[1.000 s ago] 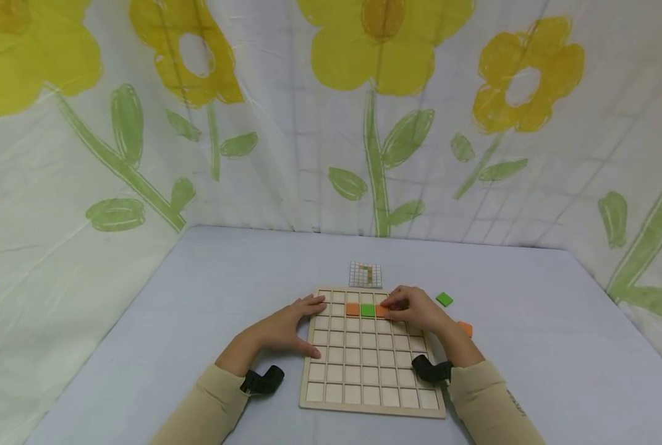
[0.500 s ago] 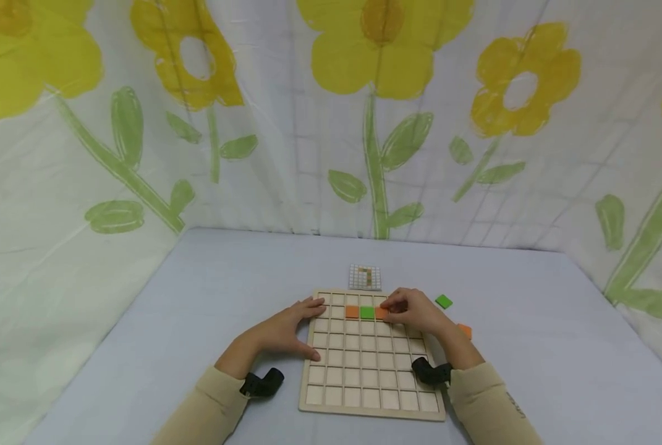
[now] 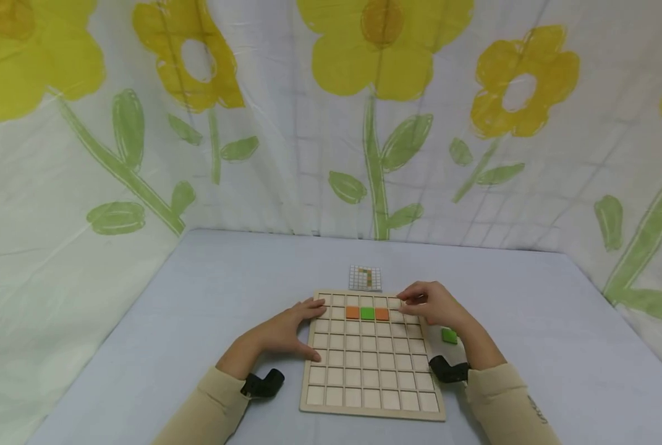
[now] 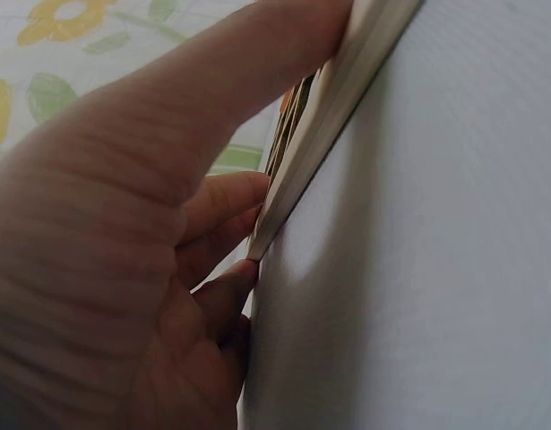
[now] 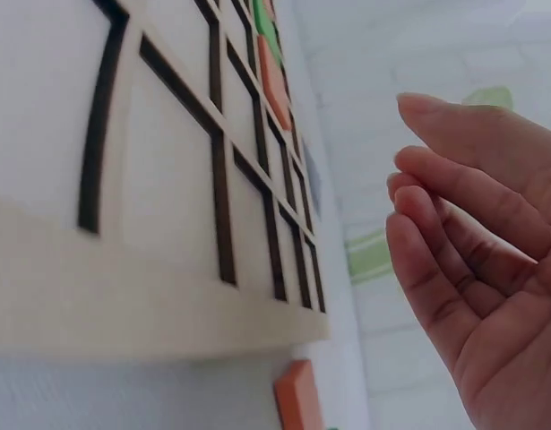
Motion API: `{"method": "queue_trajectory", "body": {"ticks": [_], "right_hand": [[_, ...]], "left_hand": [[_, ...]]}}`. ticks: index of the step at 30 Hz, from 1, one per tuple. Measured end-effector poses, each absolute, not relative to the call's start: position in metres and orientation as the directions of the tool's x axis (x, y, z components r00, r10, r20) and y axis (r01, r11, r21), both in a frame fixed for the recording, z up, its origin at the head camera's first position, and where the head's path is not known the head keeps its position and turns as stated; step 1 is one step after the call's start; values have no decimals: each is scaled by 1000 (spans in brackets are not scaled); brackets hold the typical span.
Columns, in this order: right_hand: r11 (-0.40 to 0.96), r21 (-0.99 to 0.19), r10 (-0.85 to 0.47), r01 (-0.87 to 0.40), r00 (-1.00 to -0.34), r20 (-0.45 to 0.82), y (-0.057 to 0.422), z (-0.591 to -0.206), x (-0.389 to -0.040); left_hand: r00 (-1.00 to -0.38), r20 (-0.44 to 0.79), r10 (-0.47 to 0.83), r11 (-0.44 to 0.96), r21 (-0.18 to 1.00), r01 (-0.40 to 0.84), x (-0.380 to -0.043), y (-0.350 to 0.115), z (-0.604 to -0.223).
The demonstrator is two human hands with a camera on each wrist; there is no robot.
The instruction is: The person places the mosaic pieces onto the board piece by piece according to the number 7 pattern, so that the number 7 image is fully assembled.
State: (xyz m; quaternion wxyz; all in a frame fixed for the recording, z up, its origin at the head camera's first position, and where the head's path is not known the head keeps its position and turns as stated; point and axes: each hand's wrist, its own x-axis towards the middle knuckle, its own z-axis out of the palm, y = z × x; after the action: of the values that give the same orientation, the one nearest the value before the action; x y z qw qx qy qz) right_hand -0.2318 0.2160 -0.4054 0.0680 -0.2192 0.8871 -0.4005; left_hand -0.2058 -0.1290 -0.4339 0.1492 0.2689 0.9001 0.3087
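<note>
A pale wooden grid board (image 3: 372,413) lies on the table. In its second row from the far side sit an orange tile (image 3: 352,313), a green tile (image 3: 367,313) and a second orange tile (image 3: 382,314), side by side. My left hand (image 3: 282,334) rests on the board's left edge with fingertips and thumb spread along the rim. My right hand (image 3: 433,303) hovers over the board's far right corner, thumb and fingers apart and nothing between them. Beside the board, a loose orange tile (image 5: 299,399) shows in the right wrist view.
A small printed grid card (image 3: 365,278) lies just beyond the board. A loose green tile (image 3: 449,335) is right of the board, close to my right forearm. Behind the table hangs a white curtain (image 3: 286,185) with painted flowers.
My right hand has let go of the orange tile in the second row and moved to the right, so that tile now shows fully. The left hand stays in place.
</note>
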Motion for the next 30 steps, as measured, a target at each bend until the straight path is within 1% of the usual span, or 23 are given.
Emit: {"method": "queue_trajectory", "body": {"ticks": [4,10,21,30], "right_hand": [[580,-742,-436,-336,-897,66,226,-400,-227],[600,-745,-401,-291,-915,35,239,-392,-220],[650,-724,-344,-230,-939,-10,264,-399,-208],[678,-692,-321,-246,-947,23,278,-403,-200]], "left_hand": [[-806,-98,584,663,631,403,-206,-128,-435],[-809,-99,580,670,622,404,-207,-127,-434],[-809,-102,579,674,618,405,-207,-130,-435],[-806,-99,583,668,623,407,-207,-130,-435]]}}
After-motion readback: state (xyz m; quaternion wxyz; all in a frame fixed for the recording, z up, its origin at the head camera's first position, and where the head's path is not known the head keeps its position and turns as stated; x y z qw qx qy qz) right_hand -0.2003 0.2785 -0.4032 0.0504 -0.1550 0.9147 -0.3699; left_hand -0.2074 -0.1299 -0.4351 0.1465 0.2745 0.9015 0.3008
